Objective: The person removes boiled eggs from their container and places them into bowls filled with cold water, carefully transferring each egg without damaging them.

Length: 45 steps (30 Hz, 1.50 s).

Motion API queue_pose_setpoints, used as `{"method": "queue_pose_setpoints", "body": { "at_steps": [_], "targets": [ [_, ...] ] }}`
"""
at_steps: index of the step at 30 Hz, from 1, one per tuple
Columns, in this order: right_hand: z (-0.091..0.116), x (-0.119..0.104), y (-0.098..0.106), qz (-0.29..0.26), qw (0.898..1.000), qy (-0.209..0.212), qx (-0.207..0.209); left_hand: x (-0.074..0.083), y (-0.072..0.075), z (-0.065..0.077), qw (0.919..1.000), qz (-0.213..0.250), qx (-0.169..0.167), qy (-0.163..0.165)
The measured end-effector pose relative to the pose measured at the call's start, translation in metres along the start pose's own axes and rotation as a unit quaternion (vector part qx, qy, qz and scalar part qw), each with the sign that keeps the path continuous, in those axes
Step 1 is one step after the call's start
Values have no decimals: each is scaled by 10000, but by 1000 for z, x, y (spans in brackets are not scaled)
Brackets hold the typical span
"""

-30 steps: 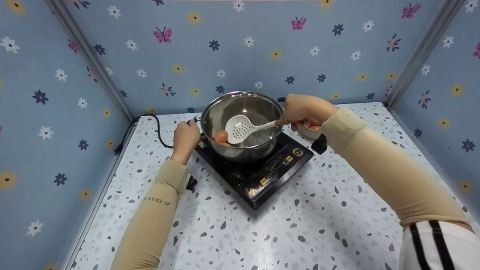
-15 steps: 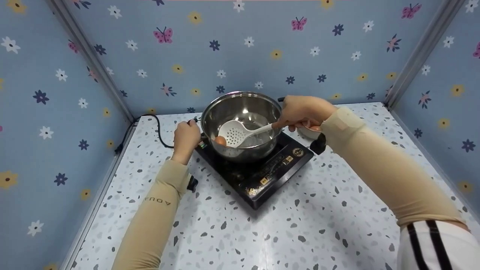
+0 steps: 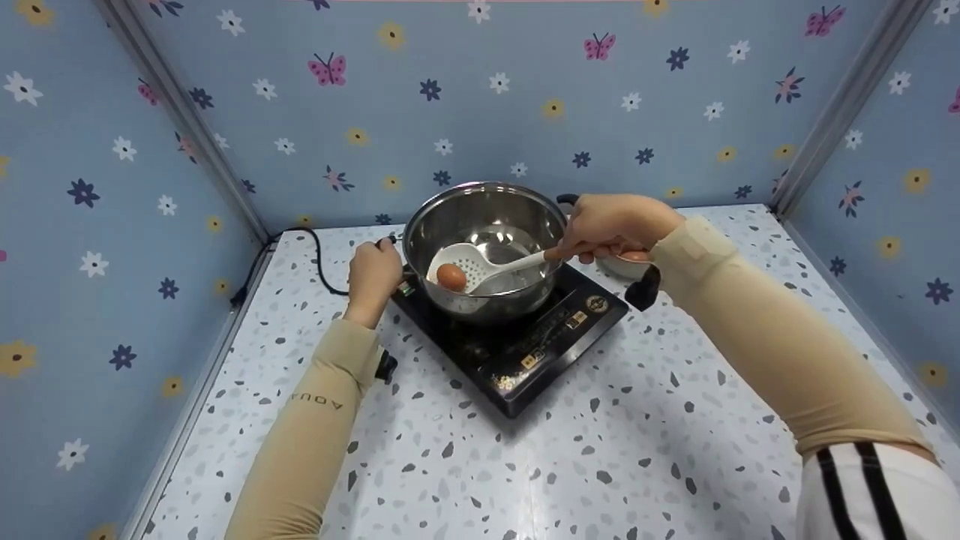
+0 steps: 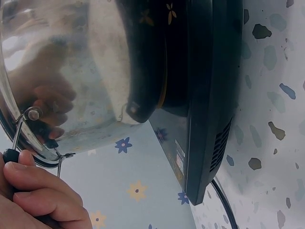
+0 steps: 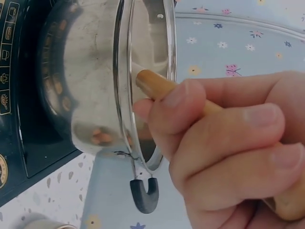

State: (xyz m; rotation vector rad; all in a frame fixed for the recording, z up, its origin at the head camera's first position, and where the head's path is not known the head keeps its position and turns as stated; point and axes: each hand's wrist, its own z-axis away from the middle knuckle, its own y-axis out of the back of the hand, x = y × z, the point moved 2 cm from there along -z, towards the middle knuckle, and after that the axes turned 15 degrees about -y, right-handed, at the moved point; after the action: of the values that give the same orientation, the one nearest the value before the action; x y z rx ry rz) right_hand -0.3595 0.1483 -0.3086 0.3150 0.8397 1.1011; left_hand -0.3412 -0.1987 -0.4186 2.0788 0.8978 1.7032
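A steel pot (image 3: 487,306) stands on a black induction cooktop (image 3: 525,360). My left hand (image 3: 375,270) grips the pot's left handle; in the left wrist view the fingers curl round its black grip (image 4: 11,155). My right hand (image 3: 611,221) holds a white slotted skimmer (image 3: 517,264) by its wooden handle (image 5: 157,85), fingers wrapped round it. The skimmer's head is inside the pot, tilted toward the left wall. One brown egg (image 3: 451,277) lies on the head. The pot's right handle (image 5: 144,195) is free, near my right hand.
Behind my right hand stands a white bowl (image 3: 621,266) with brown eggs, partly hidden. A black power cord (image 3: 319,259) runs along the back left of the speckled table (image 3: 600,450). Patterned walls (image 3: 480,112) close in the back and sides.
The skimmer's head has dropped and shifted left in the pot, and one egg now lies on it instead of beside it. My left hand keeps its place on the handle.
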Motion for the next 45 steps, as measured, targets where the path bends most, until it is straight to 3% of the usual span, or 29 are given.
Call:
{"method": "queue_pose_setpoints", "body": {
  "at_steps": [9,26,37,45],
  "targets": [
    [-4,21,2,-504,9982,13,-336,0,-2,-2,9999,-76,0,77],
    [-2,59,7,-1516,9882,235,5,1,0,0,9998,32,-45,-165],
    [6,74,16,-1790,9828,300,330,0,1,0,9997,137,-4,-199],
    [12,85,22,-1977,9796,226,295,0,1,0,9997,133,-59,-216]
  ]
}}
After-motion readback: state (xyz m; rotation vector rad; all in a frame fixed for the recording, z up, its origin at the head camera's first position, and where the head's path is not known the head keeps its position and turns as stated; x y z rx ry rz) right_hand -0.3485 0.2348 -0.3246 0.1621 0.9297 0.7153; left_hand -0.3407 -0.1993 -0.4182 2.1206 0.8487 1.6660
